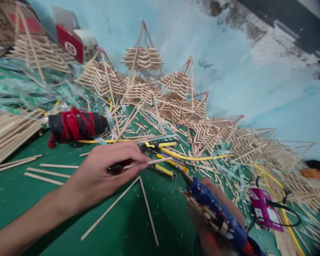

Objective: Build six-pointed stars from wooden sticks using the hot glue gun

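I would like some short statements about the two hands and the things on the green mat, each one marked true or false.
1. The left hand pinches a thin wooden stick. True.
2. The right hand holds a pair of scissors. False: it grips a blue glue gun, nozzle pointing at the stick's tip.
3. A V-shaped stick frame lies flat on the green mat. True.
4. The dark roll wrapped in red thread lies to the right of the glue gun. False: it lies far to the left, beyond the left hand.
5. Finished stick pyramids stand along the blue wall. True.
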Demonstrator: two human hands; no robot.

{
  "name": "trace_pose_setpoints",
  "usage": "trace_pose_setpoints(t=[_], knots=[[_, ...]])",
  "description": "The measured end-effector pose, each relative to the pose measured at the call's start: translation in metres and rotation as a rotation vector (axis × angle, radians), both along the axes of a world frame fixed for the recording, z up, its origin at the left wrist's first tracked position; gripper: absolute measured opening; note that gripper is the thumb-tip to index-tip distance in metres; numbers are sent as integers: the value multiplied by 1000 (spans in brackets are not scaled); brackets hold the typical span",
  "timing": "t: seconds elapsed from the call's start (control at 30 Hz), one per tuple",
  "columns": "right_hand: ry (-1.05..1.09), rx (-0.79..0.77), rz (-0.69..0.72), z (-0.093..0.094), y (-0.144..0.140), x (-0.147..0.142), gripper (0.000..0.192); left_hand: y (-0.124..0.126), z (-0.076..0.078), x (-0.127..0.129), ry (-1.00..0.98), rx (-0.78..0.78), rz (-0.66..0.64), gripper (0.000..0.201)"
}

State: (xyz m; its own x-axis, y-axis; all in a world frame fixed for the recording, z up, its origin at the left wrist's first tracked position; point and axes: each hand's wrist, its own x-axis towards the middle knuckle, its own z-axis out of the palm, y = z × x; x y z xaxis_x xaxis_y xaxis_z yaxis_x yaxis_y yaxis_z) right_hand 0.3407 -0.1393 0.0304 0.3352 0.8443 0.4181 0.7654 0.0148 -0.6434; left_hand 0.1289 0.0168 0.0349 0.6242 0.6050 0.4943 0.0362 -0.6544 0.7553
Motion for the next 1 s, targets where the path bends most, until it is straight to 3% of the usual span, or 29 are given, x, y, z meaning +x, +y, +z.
trace_pose_setpoints(t=[0.2, 0.5, 0.7, 1.0], knots=[[-75, 47, 29, -1, -1, 5, 32, -2, 2, -1, 8, 20, -12, 11], [-156, 13, 36, 2, 2, 5, 41, 0, 2, 0, 1, 16, -12, 11], [-5, -18, -46, 4, 2, -5, 40, -2, 6, 1, 9, 24, -2, 12], [115, -46, -39, -3, -4, -5, 36, 0, 5, 0, -16, 22, -29, 11]])
